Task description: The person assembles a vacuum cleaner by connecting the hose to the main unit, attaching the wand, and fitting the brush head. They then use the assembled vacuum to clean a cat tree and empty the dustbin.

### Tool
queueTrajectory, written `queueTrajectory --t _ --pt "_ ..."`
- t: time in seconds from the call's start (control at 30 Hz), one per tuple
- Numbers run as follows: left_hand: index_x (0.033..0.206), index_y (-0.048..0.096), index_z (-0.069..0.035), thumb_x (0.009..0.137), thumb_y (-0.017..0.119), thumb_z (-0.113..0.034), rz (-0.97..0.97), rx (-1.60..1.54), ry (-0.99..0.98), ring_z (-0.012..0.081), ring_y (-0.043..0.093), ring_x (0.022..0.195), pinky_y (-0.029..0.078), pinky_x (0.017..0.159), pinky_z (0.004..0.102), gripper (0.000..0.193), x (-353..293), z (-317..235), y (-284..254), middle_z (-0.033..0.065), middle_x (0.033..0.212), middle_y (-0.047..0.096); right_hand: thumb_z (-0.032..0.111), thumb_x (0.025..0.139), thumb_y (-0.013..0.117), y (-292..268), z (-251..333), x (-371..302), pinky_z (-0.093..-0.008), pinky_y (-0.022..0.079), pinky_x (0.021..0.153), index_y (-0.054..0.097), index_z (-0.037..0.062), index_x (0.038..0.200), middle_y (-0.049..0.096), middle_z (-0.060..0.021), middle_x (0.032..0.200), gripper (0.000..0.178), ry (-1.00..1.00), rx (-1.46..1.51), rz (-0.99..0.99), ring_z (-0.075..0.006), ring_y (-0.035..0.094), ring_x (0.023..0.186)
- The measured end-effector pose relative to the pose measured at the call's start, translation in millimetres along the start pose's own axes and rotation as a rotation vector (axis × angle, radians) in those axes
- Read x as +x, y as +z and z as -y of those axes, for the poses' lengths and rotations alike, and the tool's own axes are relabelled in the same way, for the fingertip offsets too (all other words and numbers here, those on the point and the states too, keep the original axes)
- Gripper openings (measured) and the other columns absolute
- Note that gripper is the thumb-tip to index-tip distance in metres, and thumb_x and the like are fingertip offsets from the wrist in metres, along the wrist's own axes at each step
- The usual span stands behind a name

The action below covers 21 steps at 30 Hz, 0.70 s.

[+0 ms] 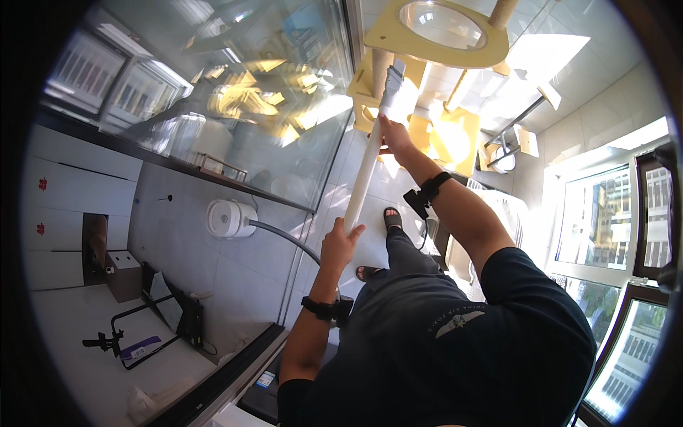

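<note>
A long white tube [366, 178] like a vacuum wand slants up and away in front of me. My left hand [339, 245] is closed around its lower end. Farther up, my right hand [395, 135] grips it near a whitish, ridged end piece [393, 89], which is partly washed out by sunlight. To the left, a round white canister [231, 218] stands on the floor. A grey hose [288, 238] runs from it toward my left wrist and passes out of sight there, so I cannot tell where it joins.
A pale wooden cat tree [388, 34] with a clear bowl stands just beyond the tube's far end. Glass panels [284, 92] and a floor track [302, 235] lie to the left. A small stool [509, 149] and windows [594, 213] are on the right.
</note>
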State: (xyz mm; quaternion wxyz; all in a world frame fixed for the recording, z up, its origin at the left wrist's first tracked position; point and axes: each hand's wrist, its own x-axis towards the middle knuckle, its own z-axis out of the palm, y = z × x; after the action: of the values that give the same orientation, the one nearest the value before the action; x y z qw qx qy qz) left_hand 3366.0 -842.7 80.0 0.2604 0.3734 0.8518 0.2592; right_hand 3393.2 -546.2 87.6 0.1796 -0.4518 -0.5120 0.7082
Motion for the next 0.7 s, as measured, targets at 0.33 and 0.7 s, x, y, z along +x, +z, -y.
queueTrajectory --t 0.33,0.7 --pt "0.101 0.052 -0.004 0.088 0.062 -0.051 0.027 -0.087 -0.077 0.0476 0.063 0.080 0.049 0.067 0.0535 0.050 14 -4 -3 0.0245 0.080 0.066 0.047 0.099 0.044 8 12 15 -0.0379 0.059 0.063 0.058 0.0003 0.104 0.065 -0.0097 0.090 0.049 -0.018 -0.012 0.012 -0.0201 0.066 0.079" --pt "0.099 0.053 -0.004 0.088 0.063 -0.049 0.034 -0.142 -0.066 0.0476 0.062 0.079 0.049 0.065 0.0527 0.048 17 0 -3 0.0241 0.080 0.066 0.047 0.098 0.046 7 11 18 -0.0356 0.059 0.060 0.059 -0.0004 0.103 0.065 -0.0090 0.086 0.050 -0.047 -0.021 0.012 -0.0198 0.066 0.077"
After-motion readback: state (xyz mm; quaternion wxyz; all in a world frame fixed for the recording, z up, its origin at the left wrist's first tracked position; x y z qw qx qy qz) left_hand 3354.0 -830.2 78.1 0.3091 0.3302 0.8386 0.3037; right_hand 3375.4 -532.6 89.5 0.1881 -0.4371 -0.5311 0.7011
